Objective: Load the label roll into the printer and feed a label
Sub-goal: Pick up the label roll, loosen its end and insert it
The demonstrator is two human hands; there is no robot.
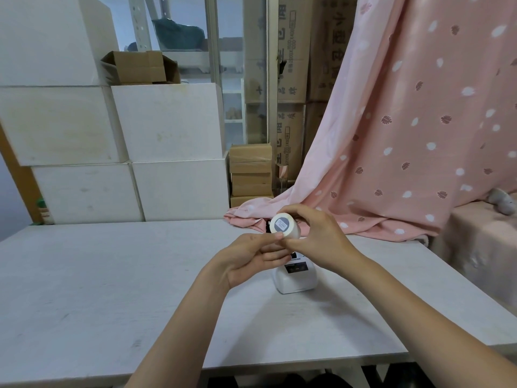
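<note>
One roll [284,226] is in play, held in the air above the printer [295,278], its round end with a small grey sticker turned toward the camera. The right hand [314,236] grips it, fingers curled over the top and thumb under the near edge. The left hand [251,257] comes in from below with palm up; its thumb and forefinger meet at the roll's lower rim, seemingly pinching something there, though whether that is a loose label end is too small to tell.

One printer stands on the table [112,275], directly under the hands. Only its white rounded front and a dark panel show; the hands cover its top, so I cannot tell whether its lid is up or what its bay holds. A dark part peeks out just left of the roll.

Behind the table, five white blocks [167,121] are stacked against the wall. One open carton [140,67] sits on top of them; its inside is not visible. A stack of about five small closed cartons [250,175] stands to the right, and tall printed cartons [292,51] rise behind. One pink curtain [405,121] drapes onto the table's far edge. A grey object [502,201] at the right edge is cut off and blurred.
</note>
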